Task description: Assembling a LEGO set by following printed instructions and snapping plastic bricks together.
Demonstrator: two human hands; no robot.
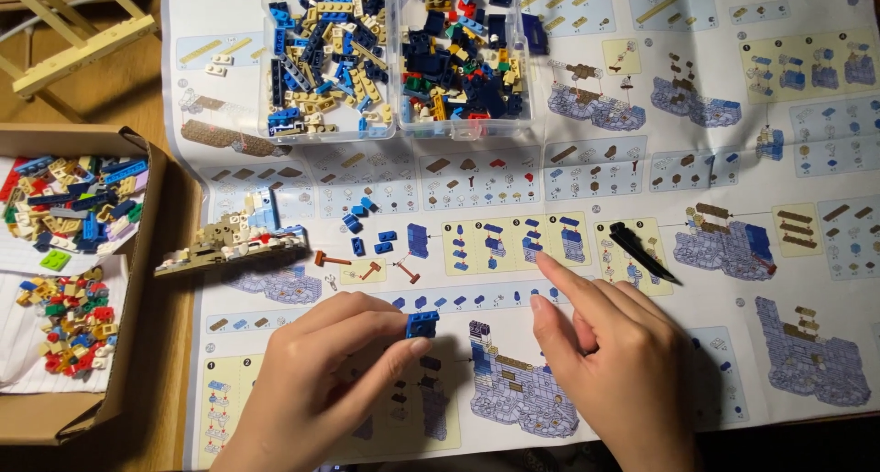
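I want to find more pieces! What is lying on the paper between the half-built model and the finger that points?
In the head view, loose blue bricks and small brown hammer-like pieces lie on the instruction sheet between the partly built model and the right hand.

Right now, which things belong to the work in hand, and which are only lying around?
In use:
left hand holding blue brick
right hand pointing at instruction sheet
loose blue bricks
partial model
two clear trays of bricks

Lying about:
cardboard box of mixed bricks
black tool
wooden frame
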